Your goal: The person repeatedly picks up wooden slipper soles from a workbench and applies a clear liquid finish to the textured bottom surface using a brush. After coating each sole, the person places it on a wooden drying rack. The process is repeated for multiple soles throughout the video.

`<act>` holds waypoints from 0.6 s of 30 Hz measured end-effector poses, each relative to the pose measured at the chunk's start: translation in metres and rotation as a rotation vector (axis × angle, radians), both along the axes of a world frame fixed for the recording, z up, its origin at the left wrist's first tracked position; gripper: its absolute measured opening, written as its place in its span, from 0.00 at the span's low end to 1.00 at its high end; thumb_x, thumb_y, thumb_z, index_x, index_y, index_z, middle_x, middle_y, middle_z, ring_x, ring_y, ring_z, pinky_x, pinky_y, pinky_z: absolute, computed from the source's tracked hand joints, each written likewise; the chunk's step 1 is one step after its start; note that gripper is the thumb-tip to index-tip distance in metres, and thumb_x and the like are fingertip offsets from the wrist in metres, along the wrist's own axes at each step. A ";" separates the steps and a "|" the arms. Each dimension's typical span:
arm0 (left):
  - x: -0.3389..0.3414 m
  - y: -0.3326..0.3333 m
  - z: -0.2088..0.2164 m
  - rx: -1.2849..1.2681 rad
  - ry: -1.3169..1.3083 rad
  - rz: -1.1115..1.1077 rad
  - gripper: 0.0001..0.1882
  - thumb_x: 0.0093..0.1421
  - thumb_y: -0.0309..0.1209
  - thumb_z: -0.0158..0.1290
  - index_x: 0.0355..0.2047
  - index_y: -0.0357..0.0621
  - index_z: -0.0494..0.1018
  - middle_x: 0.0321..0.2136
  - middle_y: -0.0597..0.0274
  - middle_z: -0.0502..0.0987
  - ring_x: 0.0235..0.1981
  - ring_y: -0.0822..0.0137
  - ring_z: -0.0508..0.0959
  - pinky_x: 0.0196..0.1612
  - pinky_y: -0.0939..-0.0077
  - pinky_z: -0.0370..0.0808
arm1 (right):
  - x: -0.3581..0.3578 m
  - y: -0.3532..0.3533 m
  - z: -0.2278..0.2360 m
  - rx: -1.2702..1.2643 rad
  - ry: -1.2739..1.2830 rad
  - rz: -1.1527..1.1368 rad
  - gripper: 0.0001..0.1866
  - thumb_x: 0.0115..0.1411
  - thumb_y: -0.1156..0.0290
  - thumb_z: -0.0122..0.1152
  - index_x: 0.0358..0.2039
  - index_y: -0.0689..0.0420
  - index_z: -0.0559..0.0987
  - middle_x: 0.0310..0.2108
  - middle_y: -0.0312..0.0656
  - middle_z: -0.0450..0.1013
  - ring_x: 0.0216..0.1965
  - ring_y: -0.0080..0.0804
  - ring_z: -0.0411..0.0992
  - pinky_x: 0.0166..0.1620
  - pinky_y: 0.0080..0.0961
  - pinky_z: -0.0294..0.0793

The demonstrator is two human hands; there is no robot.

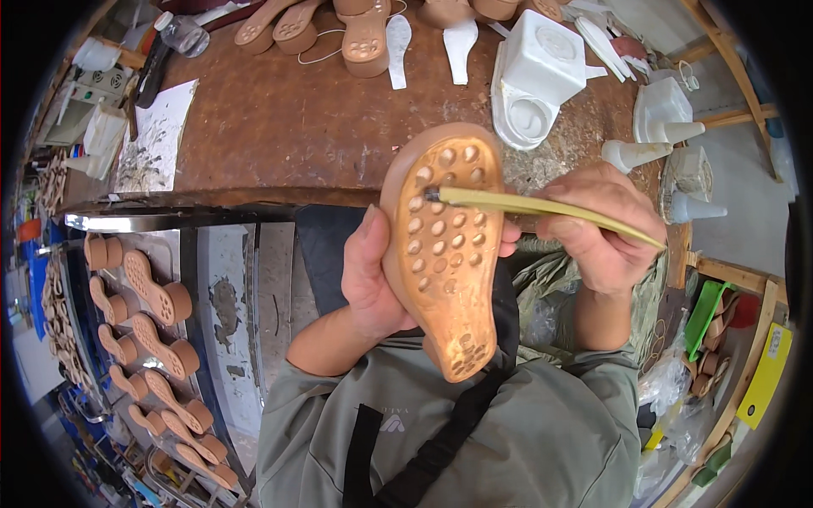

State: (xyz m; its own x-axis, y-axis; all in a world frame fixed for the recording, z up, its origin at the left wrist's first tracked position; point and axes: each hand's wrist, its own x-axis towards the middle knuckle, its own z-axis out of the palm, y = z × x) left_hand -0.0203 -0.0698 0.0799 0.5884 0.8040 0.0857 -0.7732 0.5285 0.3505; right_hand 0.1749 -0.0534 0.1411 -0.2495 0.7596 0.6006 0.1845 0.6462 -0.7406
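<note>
A tan shoe sole with rows of round hollows across its broad end is held up in front of my body. Its surface shines as if wet. My left hand grips it from beneath, thumb along the left edge and fingertips showing at the right edge. In my right hand is a thin, yellowish, slightly curved brush, pinched between thumb and fingers. The dark tip of the brush touches the sole near the hollows at its upper left.
A brown worktable bears several soles, white insole pieces, a white container and a clear bottle. A rack of soles stands at the left. Nozzled bottles are at the right edge.
</note>
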 end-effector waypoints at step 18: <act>-0.009 -0.054 -0.106 -0.122 0.241 -0.321 0.38 0.65 0.57 0.29 0.66 0.47 0.41 0.59 0.39 0.58 0.53 0.48 0.70 0.57 0.51 0.65 | 0.087 0.023 -0.119 -0.500 0.312 -0.653 0.09 0.59 0.71 0.61 0.36 0.63 0.78 0.22 0.36 0.73 0.20 0.19 0.67 0.24 0.16 0.65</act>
State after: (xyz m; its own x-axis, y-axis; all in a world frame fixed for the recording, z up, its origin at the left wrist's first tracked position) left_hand -0.0297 -0.1234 -0.0259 0.8022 0.5724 -0.1698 -0.4662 0.7781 0.4209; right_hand 0.2623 -0.0299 0.0225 0.4464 0.8857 0.1275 0.1459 0.0686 -0.9869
